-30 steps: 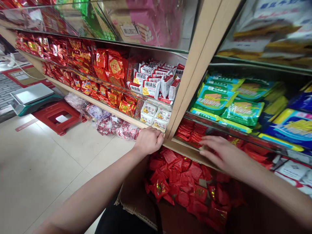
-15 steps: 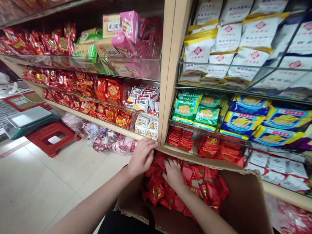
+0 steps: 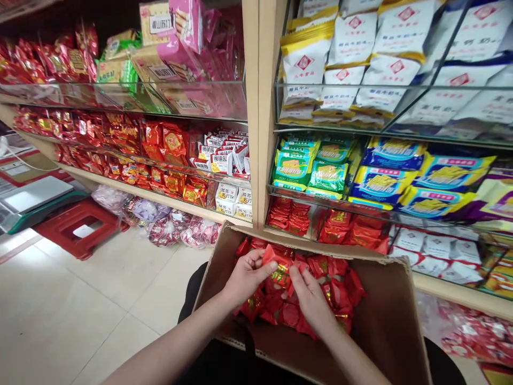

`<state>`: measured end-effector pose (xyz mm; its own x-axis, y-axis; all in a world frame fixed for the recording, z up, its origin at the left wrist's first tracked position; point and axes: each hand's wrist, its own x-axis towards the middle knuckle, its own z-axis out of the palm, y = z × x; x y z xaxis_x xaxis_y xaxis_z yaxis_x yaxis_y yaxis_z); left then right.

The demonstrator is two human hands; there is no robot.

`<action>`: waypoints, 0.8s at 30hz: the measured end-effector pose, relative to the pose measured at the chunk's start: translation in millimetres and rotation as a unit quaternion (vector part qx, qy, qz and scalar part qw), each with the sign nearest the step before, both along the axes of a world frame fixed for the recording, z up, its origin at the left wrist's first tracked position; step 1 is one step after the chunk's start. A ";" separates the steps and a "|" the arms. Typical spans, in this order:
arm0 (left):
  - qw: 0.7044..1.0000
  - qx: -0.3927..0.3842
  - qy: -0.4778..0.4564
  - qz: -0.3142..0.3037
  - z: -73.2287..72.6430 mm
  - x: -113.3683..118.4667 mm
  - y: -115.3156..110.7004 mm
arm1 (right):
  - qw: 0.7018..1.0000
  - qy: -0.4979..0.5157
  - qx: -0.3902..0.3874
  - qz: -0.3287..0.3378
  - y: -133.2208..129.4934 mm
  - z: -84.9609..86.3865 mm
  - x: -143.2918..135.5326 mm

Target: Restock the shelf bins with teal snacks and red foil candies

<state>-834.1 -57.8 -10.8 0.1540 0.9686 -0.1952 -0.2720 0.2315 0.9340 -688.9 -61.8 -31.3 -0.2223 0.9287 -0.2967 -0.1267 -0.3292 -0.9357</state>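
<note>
Between my two hands is a red snack packet (image 3: 279, 274) with gold print, held over an open cardboard box (image 3: 385, 331). My left hand (image 3: 248, 275) pinches its left end between thumb and fingers. On its right end, my right hand (image 3: 310, 291) is closed in the same way. Many more red wrapped packets (image 3: 340, 297) lie loose in the box below, partly hidden by my hands and forearms. The box rests against the lower edge of the shelves, close to my legs.
Shelves behind the box hold red packets (image 3: 294, 214), green packets (image 3: 310, 168), blue and yellow packets (image 3: 385, 184) and white packets (image 3: 306, 64). A wooden upright (image 3: 257, 107) divides them. On the floor at left are bagged goods (image 3: 172, 227), a red stool (image 3: 82, 227) and a scale (image 3: 38, 198).
My left hand has left the box's back rim and come over the box. My right hand has lifted from the pile, and both now grip one red packet. The view has shifted slightly.
</note>
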 end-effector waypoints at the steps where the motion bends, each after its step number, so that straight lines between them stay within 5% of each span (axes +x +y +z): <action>1: 1.000 -0.015 -0.007 0.011 0.1 1.8 0.6 | 0.999 -0.028 0.011 -0.019 -1.1 -2.4 0.9; 8: 0.992 -0.079 -0.061 0.074 -2.1 12.0 -2.8 | 0.997 0.001 -0.025 -0.076 -5.8 -15.1 -0.7; 12: 0.994 -0.051 -0.086 0.047 0.3 10.8 -9.4 | 0.995 -0.042 0.015 -0.090 -6.0 -10.3 0.6; 16: 0.996 0.037 0.078 -0.025 5.0 -1.7 -9.1 | 0.980 -0.146 0.135 -0.025 0.2 5.7 16.0; 20: 0.896 0.221 0.363 -0.128 20.3 -10.8 -5.0 | 0.927 -0.251 0.254 0.118 9.1 34.9 31.1; 24: 0.833 0.304 0.425 -0.183 39.5 -12.7 -1.5 | 0.880 -0.285 0.295 0.240 19.0 67.9 34.4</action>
